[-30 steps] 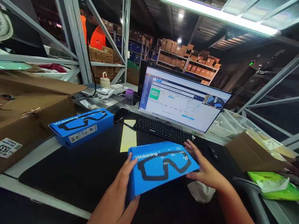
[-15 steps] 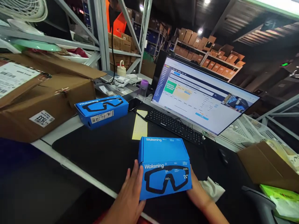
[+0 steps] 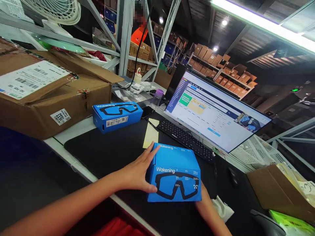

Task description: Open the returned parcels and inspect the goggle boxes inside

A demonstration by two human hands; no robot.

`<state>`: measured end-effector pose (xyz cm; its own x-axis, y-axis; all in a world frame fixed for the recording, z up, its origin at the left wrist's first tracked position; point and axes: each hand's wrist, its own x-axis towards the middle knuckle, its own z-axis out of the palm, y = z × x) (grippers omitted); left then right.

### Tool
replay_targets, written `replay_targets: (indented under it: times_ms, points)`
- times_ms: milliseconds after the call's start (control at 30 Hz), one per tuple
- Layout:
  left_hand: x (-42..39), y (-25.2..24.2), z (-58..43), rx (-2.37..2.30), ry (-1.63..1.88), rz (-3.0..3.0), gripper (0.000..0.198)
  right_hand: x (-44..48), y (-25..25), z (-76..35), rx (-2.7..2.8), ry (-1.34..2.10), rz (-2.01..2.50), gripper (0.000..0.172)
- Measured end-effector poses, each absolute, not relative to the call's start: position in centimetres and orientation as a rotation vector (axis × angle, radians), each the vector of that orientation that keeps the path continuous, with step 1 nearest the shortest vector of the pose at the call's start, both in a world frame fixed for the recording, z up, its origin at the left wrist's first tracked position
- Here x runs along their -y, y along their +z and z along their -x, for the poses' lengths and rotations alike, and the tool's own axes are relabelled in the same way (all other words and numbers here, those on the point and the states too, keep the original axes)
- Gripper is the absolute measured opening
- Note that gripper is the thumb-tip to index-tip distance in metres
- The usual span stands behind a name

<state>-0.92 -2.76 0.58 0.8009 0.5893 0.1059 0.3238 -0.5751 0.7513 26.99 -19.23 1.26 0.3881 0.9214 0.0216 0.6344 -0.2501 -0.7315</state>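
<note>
A blue glasses box, printed "Wakening" with a picture of wraparound glasses, is in front of me over the black desk mat. My left hand grips its left side, the thumb on the front face and the fingers reaching up to the top edge. From the right, my right hand holds the box's lower side; its fingers are hidden behind the box. A second blue glasses box, with a white barcode label, lies at the mat's far left. A pale cloth pouch lies right of my right hand.
A large brown carton stands at the left. Behind the mat are a keyboard, a tilted monitor and a yellow paper slip. To the right are a mouse, an opened carton and a dark handheld device.
My left hand has shifted up the held box's left side, its fingers now at the top edge and its thumb on the front. My right hand keeps its place; the view has turned slightly.
</note>
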Motion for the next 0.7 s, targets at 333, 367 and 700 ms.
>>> replay_targets:
  times_ms: [333,367,700]
  points:
    - [-1.6,2.7,-1.7,-0.609,0.464,-1.986,0.093,17.2,3.6,-27.3,1.460,0.354,2.032,0.038]
    - [-1.9,2.6,-1.9,-0.606,0.471,-1.972,0.093,17.2,3.7,-27.6,1.472,0.362,2.034,0.040]
    - [-3.4,1.3,-1.6,-0.493,0.443,-1.909,0.106,15.2,1.7,-33.9,1.414,1.221,1.334,0.147]
